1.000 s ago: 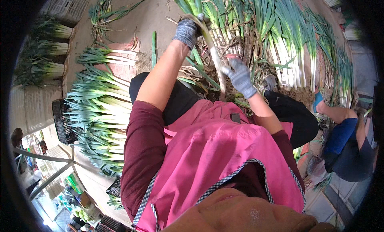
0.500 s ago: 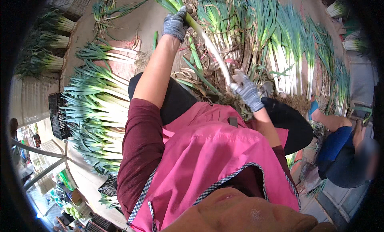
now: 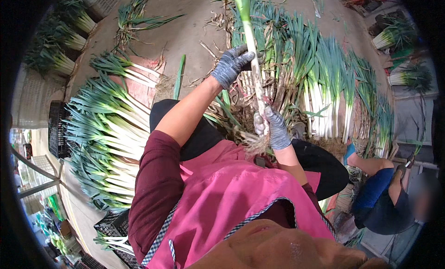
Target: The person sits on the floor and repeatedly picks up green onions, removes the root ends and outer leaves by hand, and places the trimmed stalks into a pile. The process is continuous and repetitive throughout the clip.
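Observation:
Both my hands wear grey gloves. My left hand [image 3: 232, 65] is closed around the middle of a leek [image 3: 251, 39], thumb at the front of the stem and fingers partly hidden behind it. The leek stands nearly upright, its green top running out past the upper edge. Lower down, my right hand [image 3: 274, 130] grips the leek just above its shaggy roots. The stem is pale above and brown with soil near the roots. Behind it lies a heap of dry, soil-covered leeks [image 3: 282, 79].
Trimmed white-stemmed leeks [image 3: 116, 144] are piled at my left, beside a black crate [image 3: 58, 130]. More leeks [image 3: 327, 88] lie in a row at the right. A loose green leaf [image 3: 180, 76] rests on the floor. Another person [image 3: 384, 195] sits close by at the right.
The leek has swung from a slant to nearly upright. My left hand has moved right and down onto its stem; my right hand has lowered, and the roots now show.

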`<state>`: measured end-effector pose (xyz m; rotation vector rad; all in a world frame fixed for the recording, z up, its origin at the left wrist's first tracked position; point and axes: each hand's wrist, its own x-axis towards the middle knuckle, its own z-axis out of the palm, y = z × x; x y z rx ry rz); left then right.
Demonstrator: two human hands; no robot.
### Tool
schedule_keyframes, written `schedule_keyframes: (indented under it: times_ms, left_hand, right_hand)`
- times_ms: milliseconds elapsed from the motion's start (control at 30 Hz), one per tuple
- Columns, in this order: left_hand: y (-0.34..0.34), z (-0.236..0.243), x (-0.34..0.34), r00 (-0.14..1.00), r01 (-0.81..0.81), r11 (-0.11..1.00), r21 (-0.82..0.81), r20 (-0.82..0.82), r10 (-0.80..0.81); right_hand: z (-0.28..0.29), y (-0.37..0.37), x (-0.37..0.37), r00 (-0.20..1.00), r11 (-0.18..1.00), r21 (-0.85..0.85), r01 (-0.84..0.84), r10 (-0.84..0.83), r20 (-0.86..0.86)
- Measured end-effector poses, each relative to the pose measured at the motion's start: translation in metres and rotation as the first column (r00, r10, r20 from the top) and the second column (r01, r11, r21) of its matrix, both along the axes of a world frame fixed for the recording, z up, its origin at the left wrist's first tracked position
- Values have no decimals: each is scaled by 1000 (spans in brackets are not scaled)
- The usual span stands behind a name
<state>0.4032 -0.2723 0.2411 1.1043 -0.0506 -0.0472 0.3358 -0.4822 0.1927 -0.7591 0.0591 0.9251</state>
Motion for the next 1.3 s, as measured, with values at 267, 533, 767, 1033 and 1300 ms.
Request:
schedule_keyframes:
  times_ms: [267, 533, 767, 1033, 1300]
  left_hand:
    - [-6, 1, -4, 995, -27, 997, -75, -93, 20]
    - [16, 1, 21, 894, -442, 897, -6, -77, 441]
    - [17, 4, 20, 940, -327, 815, -478, -75, 334]
    - [22, 21, 10, 976, -205, 809, -551, -58, 209]
    - [26, 32, -6, 840, -515, 595, 618, 225, 494]
  right_hand:
    - [4, 5, -10, 934, 903, -370, 217, -83, 346]
    - [-24, 21, -23, 570, 683, -454, 572, 67, 819]
    - [6, 14, -17, 976, 974, -227, 2, 48, 215]
    - [-5, 8, -15, 992, 999, -23, -29, 31, 119]
    - [1, -5, -15, 972, 996, -70, -51, 66, 226]
